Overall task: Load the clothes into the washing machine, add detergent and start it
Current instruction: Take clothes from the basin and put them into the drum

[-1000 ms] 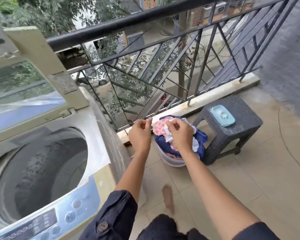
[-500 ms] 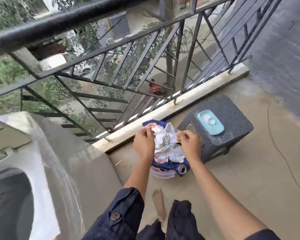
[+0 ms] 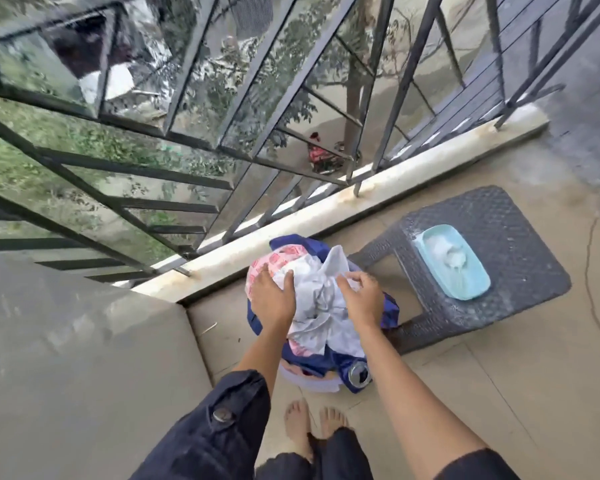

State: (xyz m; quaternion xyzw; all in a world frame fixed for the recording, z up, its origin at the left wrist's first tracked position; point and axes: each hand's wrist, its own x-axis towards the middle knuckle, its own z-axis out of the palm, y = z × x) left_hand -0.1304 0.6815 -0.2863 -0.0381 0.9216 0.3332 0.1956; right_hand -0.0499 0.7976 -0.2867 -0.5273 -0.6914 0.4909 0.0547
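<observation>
A pile of clothes fills a white basin (image 3: 309, 385) on the floor by the railing: a white-grey patterned cloth (image 3: 314, 306) on top, a pink-printed cloth (image 3: 284, 257) behind it, a blue garment (image 3: 389, 311) underneath. My left hand (image 3: 272, 301) lies palm-down on the left of the pile, its fingers curled into the white cloth. On the right side my right hand (image 3: 362, 299) pinches the same cloth. A light blue tray (image 3: 452, 261) with white detergent powder rests on a dark woven stool (image 3: 506, 306). Only the washing machine's beige side (image 3: 66, 358) shows at the left.
A black metal railing (image 3: 257, 140) on a pale concrete kerb (image 3: 326, 216) bounds the balcony just behind the basin. The stool stands right beside the basin. My bare feet (image 3: 312, 427) are on the tiled floor just in front of the basin.
My view has swung right and down, so the washer's drum and panel have left the frame. Both hands have dropped lower onto the pile, still at the white cloth.
</observation>
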